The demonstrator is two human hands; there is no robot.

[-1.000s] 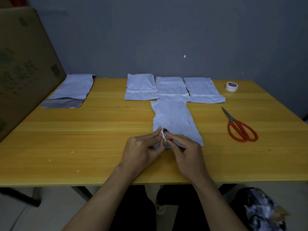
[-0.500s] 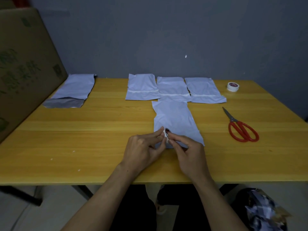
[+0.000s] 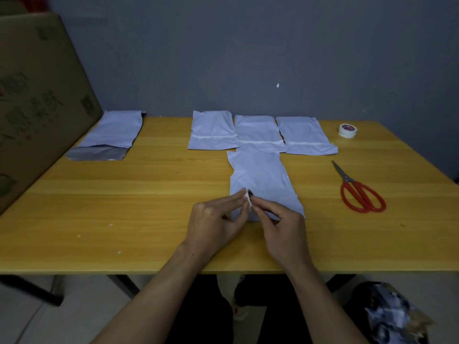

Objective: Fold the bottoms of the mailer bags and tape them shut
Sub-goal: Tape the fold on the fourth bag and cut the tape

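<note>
Mailer bag (image 3: 263, 180) lies flat on the yellow worktop (image 3: 149, 207), right in front of the person. Both hands are over its near end. The left hand (image 3: 216, 224) and the right hand (image 3: 280, 232) each keep a grip pinched on a small tape roll (image 3: 249, 196). Red scissors (image 3: 360, 192) lie to the right.

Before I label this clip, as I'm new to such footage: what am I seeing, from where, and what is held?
No machine here: a person's bare hands, filmed by one camera worn on the head, looking down. The left hand and right hand pinch a small tape roll between their fingers over a pale mailer bag on the yellow table. Behind lie three bags with a white strip across each; far left another bag, right a second tape roll and red scissors.
</note>
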